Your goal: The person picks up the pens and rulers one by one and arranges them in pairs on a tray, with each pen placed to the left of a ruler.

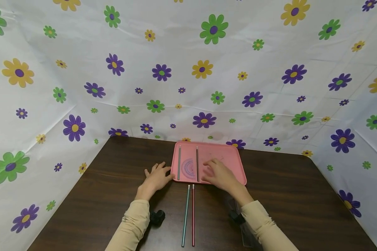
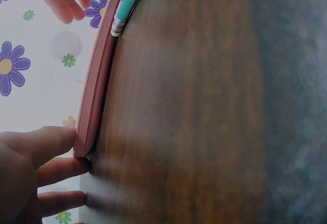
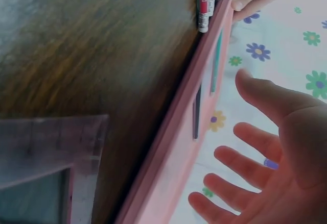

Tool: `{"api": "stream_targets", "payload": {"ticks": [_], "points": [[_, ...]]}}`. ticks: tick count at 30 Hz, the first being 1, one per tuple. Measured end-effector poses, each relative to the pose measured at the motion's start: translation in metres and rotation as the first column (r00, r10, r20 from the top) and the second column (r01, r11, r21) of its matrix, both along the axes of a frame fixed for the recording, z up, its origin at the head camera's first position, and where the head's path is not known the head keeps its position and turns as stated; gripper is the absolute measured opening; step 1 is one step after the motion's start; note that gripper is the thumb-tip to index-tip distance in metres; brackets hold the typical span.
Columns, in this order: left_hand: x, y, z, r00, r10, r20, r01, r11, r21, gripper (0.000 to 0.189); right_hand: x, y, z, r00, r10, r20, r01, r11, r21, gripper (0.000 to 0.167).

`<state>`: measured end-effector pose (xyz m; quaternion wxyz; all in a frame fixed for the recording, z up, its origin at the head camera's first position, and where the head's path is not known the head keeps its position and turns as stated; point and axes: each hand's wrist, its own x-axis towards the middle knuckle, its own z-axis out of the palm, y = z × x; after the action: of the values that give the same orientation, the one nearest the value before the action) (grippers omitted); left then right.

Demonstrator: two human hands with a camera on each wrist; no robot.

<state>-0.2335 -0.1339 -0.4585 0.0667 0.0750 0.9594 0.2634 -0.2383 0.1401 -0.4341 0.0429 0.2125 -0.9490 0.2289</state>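
My left hand (image 1: pixel 156 179) rests at the near left corner of a pink tray (image 1: pixel 229 150). Its thumb touches the rim, and the other fingers spread over the table beside it. Above the tray's near right part hovers my right hand (image 1: pixel 220 175), fingers apart and holding nothing. Inside the tray lie a teal pencil (image 1: pixel 179 162), a black pencil (image 1: pixel 197 164) and, between them, a clear protractor (image 1: pixel 187 168). A second teal pencil (image 1: pixel 186 216) and a red pencil (image 1: pixel 193 216) lie side by side on the table, their eraser ends close to the tray's near edge.
Under my right forearm a clear set square (image 3: pixel 87 157) lies on the dark wooden table (image 1: pixel 113 188). A white flower-print sheet (image 1: pixel 176 52) hangs behind the table and along both sides. The tray's far edge is close to that sheet.
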Motion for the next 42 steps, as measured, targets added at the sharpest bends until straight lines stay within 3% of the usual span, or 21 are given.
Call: {"api": "stream_targets", "payload": {"ticks": [25, 33, 42], "points": [[0.001, -0.001, 0.001, 1.000, 0.001, 0.005, -0.001, 1.000, -0.004, 0.052, 0.042, 0.036, 0.010, 0.986, 0.014, 0.168, -0.021, 0.999, 0.042, 0.072], [0.000, -0.001, -0.001, 1.000, 0.000, 0.002, 0.000, 1.000, -0.006, 0.052, 0.056, 0.043, 0.013, 0.991, 0.032, 0.128, -0.044, 0.994, 0.096, 0.071], [0.000, 0.000, 0.001, 1.000, 0.000, 0.003, 0.000, 1.000, -0.007, 0.052, 0.068, 0.056, 0.016, 0.987, 0.063, 0.149, -0.086, 0.984, 0.156, 0.071]]}}
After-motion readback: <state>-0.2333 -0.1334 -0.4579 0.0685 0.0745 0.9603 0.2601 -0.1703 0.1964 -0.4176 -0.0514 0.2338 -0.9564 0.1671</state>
